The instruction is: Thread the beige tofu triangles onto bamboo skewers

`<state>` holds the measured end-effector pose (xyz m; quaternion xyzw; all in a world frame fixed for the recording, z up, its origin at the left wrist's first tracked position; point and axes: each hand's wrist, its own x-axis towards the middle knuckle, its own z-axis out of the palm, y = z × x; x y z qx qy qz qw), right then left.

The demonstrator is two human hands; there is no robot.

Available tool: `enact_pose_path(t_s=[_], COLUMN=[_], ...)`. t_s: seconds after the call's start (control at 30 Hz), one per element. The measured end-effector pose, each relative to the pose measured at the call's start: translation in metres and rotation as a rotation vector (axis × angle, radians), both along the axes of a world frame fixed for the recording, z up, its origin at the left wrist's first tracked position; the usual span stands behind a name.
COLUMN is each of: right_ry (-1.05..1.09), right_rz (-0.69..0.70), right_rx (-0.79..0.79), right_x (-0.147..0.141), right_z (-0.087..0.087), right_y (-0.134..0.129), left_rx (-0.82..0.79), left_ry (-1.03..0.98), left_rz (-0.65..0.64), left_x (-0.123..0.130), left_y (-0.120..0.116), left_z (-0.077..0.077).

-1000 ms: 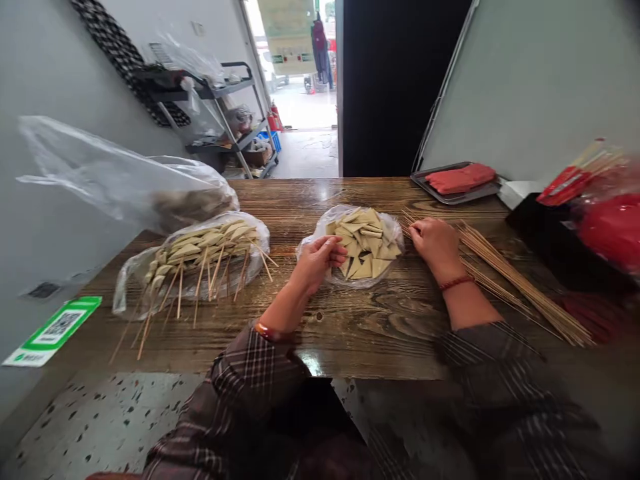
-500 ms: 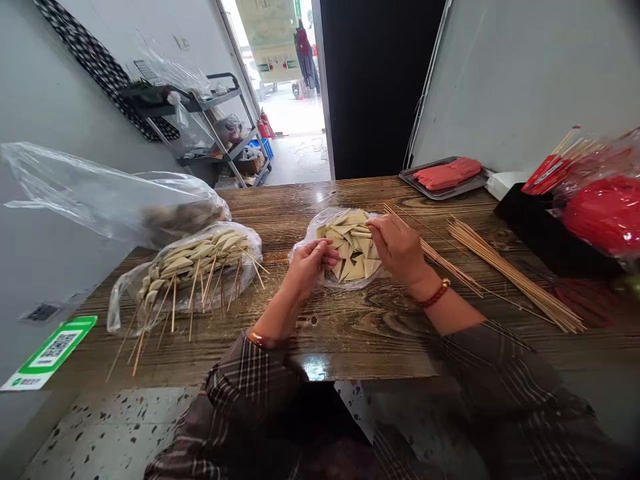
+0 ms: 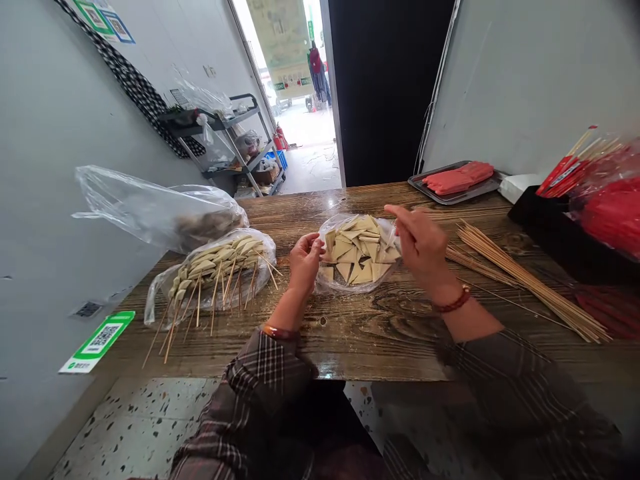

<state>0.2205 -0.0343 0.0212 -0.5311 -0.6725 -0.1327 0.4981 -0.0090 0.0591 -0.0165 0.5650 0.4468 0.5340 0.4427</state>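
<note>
Pale triangular pieces (image 3: pixel 354 248): centre of tabletop (image 3: pixel 370 347), between left hand (image 3: pixel 303 267) (fingers curled toward thumb) and right hand (image 3: pixel 424 245) (partly open, index finger extended); cannot tell what either grips. Near left tabletop corner: green QR-code card (image 3: pixel 100 339), small lettering illegible.

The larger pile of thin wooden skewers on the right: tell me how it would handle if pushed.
The wooden skewers look stiff, since they lie straight. They are probably light for their length, being so thin. No tie shows around the pile, so a sideways push would likely spread or roll them apart.
</note>
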Motion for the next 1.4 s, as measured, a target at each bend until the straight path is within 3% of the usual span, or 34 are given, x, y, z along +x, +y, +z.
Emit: enact_pose_path(t_s=[0.1,0.2,0.37,0.53,0.63,0.73,0.87,0.97,1.2,1.4], right_ry=[-0.065,-0.122,-0.136,-0.037,0.156,0.496,0.781,0.719,0.142,0.092], right_rz=[0.126,0.166,0.146,0.177,0.243,0.384,0.557,0.555,0.292,0.342], right_rx=[0.036,0.067,-0.001,-0.064,-0.123,-0.341,-0.652,-0.669,-0.341,-0.316], right_x=[-0.022,-0.033,-0.03,-0.027,-0.03,-0.037,-0.042,-0.043,-0.04,-0.043], right_z=[0.004,0.001,-0.01,-0.015,-0.014,-0.012,-0.012,-0.016,-0.02,-0.02], right_y=[-0.01,-0.008,0.003,0.002,0.001,-0.001,0.0,0.0,-0.006,-0.008], left_rx=[0.074,0.13,0.097,0.056,-0.033,-0.208,-0.294,-0.336,-0.509,-0.528], left_ry=[0.201,0.376,0.419,0.267,0.008,-0.274,-0.385,-0.432,-0.534,-0.595], left_rz=[0.02,0.045,0.067,0.037,-0.055,-0.237,-0.333,-0.365,-0.326,-0.332], left_x=[0.002,0.007,0.015,0.01,0.005,0.006,0.013,0.016,0.018,0.02], left_y=[0.012,0.024,0.033,0.022,0.007,-0.008,-0.022,-0.026,-0.029,-0.031], left_z=[-0.001,-0.001,-0.006,-0.004,0.006,0.018,0.028,0.029,0.027,0.029])
